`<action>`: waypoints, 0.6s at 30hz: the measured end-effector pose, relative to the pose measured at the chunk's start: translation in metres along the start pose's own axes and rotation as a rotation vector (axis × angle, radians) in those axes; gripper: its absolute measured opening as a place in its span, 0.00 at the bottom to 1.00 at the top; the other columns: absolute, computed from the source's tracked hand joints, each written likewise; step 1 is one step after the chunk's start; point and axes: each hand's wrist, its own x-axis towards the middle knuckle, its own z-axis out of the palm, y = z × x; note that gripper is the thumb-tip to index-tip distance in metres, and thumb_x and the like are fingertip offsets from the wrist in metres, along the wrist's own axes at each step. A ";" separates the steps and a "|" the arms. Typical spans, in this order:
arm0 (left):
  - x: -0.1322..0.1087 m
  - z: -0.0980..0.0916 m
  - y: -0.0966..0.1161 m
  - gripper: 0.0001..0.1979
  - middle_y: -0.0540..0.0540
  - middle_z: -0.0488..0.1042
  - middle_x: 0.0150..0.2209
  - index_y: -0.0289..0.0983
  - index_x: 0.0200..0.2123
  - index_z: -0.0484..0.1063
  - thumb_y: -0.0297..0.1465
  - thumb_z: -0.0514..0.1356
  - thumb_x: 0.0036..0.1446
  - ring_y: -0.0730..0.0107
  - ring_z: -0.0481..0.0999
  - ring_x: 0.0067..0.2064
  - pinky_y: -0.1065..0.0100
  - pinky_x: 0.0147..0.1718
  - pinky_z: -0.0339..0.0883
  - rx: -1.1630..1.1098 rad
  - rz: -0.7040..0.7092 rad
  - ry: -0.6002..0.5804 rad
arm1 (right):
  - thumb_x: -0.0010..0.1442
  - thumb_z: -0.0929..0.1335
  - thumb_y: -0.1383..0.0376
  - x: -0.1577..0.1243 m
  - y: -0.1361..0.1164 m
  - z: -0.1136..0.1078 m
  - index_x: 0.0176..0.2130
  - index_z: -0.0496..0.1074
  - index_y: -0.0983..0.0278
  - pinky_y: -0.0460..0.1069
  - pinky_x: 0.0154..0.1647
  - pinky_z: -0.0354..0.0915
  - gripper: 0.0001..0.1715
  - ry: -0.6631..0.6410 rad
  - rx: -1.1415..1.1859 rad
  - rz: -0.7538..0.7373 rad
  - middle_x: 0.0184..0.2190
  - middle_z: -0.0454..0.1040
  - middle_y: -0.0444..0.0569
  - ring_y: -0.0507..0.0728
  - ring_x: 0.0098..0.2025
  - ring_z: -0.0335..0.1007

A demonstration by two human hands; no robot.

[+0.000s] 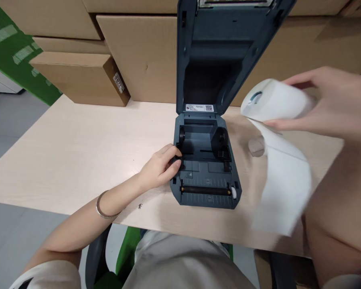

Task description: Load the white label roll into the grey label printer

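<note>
A dark blue-grey label printer [206, 196] stands on the table with its lid [219, 48] raised; the roll bay inside holds no roll. My left hand [162, 166] rests at the printer's left edge, thumb and fingertips pinching at the inner side; whatever lies between them is hidden. To the right of the printer, my right hand [325, 104] holds a roll of white labels [284, 100] up in the air, thumb below and fingers above. A loose strip of labels [285, 184] hangs from the roll toward the table's front edge.
A small brownish cylinder [256, 146] lies on the table behind the hanging strip. Large cardboard boxes [144, 60] line the back, and a flatter box [75, 76] stands at the back left. The table's front edge [180, 235] runs close to my body.
</note>
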 end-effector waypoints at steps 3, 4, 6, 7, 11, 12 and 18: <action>0.000 -0.001 0.000 0.15 0.49 0.72 0.35 0.41 0.44 0.70 0.43 0.49 0.78 0.68 0.70 0.30 0.65 0.30 0.68 0.009 -0.004 -0.003 | 0.43 0.85 0.51 0.015 -0.008 0.025 0.61 0.77 0.57 0.61 0.50 0.69 0.49 -0.169 0.016 0.091 0.56 0.80 0.59 0.70 0.55 0.77; 0.001 -0.001 0.000 0.15 0.49 0.72 0.35 0.41 0.44 0.70 0.43 0.49 0.78 0.69 0.70 0.30 0.65 0.30 0.68 0.013 -0.006 -0.006 | 0.44 0.85 0.52 0.018 -0.012 0.033 0.60 0.77 0.59 0.60 0.47 0.69 0.46 -0.207 0.013 0.094 0.55 0.80 0.59 0.69 0.53 0.77; 0.001 -0.001 0.000 0.15 0.49 0.73 0.35 0.41 0.44 0.70 0.43 0.49 0.78 0.69 0.70 0.30 0.65 0.30 0.67 0.017 -0.007 -0.012 | 0.48 0.83 0.52 0.023 -0.020 0.047 0.59 0.78 0.62 0.57 0.43 0.68 0.42 -0.271 0.024 0.078 0.54 0.81 0.60 0.66 0.50 0.77; 0.001 -0.002 0.000 0.15 0.48 0.73 0.35 0.41 0.44 0.70 0.43 0.49 0.78 0.69 0.70 0.30 0.65 0.30 0.67 0.020 -0.008 -0.015 | 0.49 0.82 0.53 0.023 -0.023 0.053 0.58 0.78 0.63 0.56 0.43 0.68 0.41 -0.300 0.033 0.073 0.54 0.80 0.60 0.64 0.49 0.77; 0.000 -0.003 0.001 0.16 0.48 0.74 0.35 0.41 0.44 0.70 0.43 0.49 0.78 0.68 0.70 0.30 0.64 0.30 0.68 0.024 -0.009 -0.020 | 0.50 0.81 0.58 0.021 -0.031 0.070 0.57 0.78 0.62 0.55 0.44 0.72 0.37 -0.423 0.092 0.062 0.53 0.81 0.56 0.63 0.46 0.79; 0.001 -0.003 0.001 0.16 0.48 0.74 0.35 0.41 0.44 0.70 0.43 0.49 0.78 0.68 0.70 0.30 0.64 0.30 0.68 0.025 -0.008 -0.020 | 0.49 0.81 0.59 0.020 -0.033 0.072 0.57 0.78 0.61 0.56 0.45 0.73 0.37 -0.447 0.107 0.063 0.53 0.81 0.54 0.64 0.47 0.79; 0.001 -0.002 0.001 0.15 0.49 0.72 0.35 0.40 0.44 0.69 0.42 0.49 0.79 0.69 0.70 0.30 0.66 0.30 0.67 0.023 0.016 -0.011 | 0.64 0.75 0.48 0.019 -0.012 0.053 0.72 0.70 0.63 0.53 0.60 0.73 0.45 -0.486 0.193 0.146 0.66 0.75 0.57 0.62 0.64 0.77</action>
